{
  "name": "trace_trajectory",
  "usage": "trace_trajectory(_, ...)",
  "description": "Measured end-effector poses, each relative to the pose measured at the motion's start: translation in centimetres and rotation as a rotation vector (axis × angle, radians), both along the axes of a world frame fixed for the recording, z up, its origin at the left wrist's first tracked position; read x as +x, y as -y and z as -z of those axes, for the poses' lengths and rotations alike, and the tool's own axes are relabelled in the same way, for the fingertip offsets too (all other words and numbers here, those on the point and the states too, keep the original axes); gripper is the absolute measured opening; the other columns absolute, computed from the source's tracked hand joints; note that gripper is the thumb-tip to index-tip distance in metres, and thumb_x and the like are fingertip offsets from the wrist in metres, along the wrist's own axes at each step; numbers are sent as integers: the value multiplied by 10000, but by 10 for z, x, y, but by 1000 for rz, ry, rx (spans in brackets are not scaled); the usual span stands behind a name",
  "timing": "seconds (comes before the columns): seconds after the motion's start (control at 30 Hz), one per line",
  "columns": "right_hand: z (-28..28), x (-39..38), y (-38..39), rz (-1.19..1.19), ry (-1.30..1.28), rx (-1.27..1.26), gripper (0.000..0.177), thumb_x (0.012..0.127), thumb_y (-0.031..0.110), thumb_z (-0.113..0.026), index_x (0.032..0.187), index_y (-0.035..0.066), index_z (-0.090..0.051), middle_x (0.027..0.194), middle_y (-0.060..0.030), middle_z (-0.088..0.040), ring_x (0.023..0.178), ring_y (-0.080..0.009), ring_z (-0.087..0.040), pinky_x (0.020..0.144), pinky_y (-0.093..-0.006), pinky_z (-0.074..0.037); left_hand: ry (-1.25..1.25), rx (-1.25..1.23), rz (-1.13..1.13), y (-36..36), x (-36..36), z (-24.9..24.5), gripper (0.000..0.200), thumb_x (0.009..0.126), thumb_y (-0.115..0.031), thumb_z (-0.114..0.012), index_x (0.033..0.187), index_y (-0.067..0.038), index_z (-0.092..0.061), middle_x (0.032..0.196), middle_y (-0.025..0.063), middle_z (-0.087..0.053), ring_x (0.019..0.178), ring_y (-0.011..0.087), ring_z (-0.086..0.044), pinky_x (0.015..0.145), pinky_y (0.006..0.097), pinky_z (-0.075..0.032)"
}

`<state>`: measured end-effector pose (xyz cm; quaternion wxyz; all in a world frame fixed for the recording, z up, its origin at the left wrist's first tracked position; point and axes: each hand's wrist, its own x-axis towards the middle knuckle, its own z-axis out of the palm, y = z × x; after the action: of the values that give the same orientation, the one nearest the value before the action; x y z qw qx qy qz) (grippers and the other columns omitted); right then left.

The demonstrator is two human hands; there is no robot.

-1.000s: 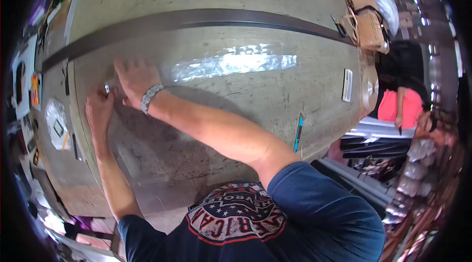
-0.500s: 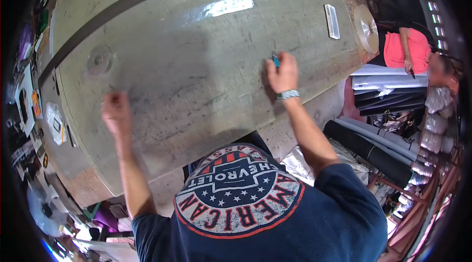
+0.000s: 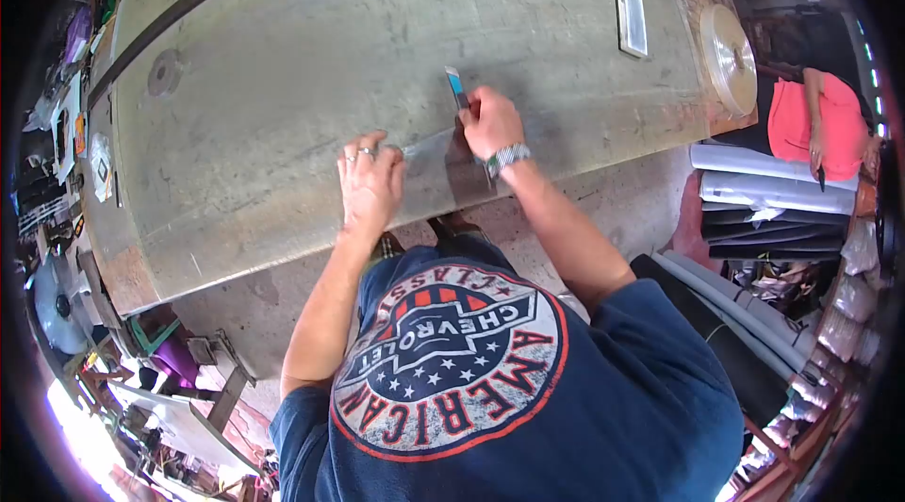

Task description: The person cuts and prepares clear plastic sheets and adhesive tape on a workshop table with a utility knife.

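Observation:
My right hand [image 3: 492, 123], with a patterned band at the wrist, is closed around a teal and dark tool with a pale pointed tip [image 3: 454, 82], which looks like a utility knife. Its tip points toward the far side of the worktable [image 3: 283, 59]. To the left, my left hand [image 3: 370, 183] is over the near edge of the tabletop, rings on its fingers and the fingers curled. Whether those fingers hold anything cannot be made out.
A white-framed rectangular case [image 3: 632, 19] lies at the table's right, beside a clear round disc [image 3: 728, 59]. A dark strip [image 3: 189, 7] crosses the far side. A person in a pink top [image 3: 818, 125] stands at right, near stacked rolls [image 3: 773, 191].
My left hand has moved right, closer to my right hand. My right hand has shifted left with the tool, whose tip now shows more. The view has shifted too.

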<state>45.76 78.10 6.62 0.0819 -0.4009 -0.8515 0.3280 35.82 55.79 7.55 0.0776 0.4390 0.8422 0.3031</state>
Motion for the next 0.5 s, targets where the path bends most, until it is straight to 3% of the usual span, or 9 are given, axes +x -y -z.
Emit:
trace_trajectory(0.03,3,2,-18,-42,-82,1,147,853,134,-734,947,27,-696,905,-214,-728,925,-426,-701,837,-512,-560,16,-22,-24,-2,0,-7,159,837,-127,-788,977,-73,-736,1340,133,-618,1274,363,-530,1031,498,-426)
trace_trajectory(0.1,-6,-3,-64,-97,-64,21,142,894,157,-753,969,41,-722,814,-119,-739,769,-226,-715,739,-368,-563,53,70,-35,1,-4,-14,169,866,-60,-738,1032,-49,-712,1283,145,-635,1198,364,-574,1009,469,-458)
trace_trajectory(0.13,-4,-8,-92,-123,-65,-113,112,917,135,-738,980,46,-711,784,-49,-703,748,-130,-655,704,-325,-536,89,149,-76,3,-10,-13,184,879,-44,-722,1062,-42,-706,1265,146,-642,1162,354,-597,993,453,-475)
trace_trajectory(0.17,4,-14,-122,-236,-101,-84,144,895,126,-714,1026,67,-714,852,-104,-739,804,-222,-708,746,-391,-555,124,224,-117,11,-18,-11,199,893,-28,-705,1092,-36,-700,1246,148,-649,1125,343,-619,977,437,-492)
trace_trajectory(0.23,-6,-25,-161,-347,25,-233,123,919,119,-710,1030,65,-713,833,-58,-717,771,-168,-658,718,-354,-526,116,213,-395,41,-34,-8,222,921,-16,-672,1143,-21,-680,1196,149,-661,1046,310,-651,934,404,-520)
trace_trajectory(0.3,14,-32,-199,-456,51,-194,130,917,109,-735,1035,62,-709,810,-23,-692,755,-140,-628,702,-337,-509,7,181,-570,75,-43,-4,230,962,-25,-639,1189,-10,-663,1117,141,-670,942,245,-677,875,361,-547)
trace_trajectory(0.43,34,-33,-217,-436,-36,-120,219,923,118,-740,1123,41,-694,871,-75,-711,795,-212,-667,755,-381,-535,-67,52,-682,110,-9,0,255,911,-22,-664,1164,2,-650,1108,165,-654,1020,313,-653,919,416,-531)
trace_trajectory(0.5,23,-25,-195,-397,-96,86,236,924,131,-742,1134,37,-694,917,-97,-708,831,-251,-671,773,-398,-539,-83,44,-630,109,12,3,300,869,-3,-658,1168,-9,-638,1186,186,-639,1193,372,-570,1041,460,-457)
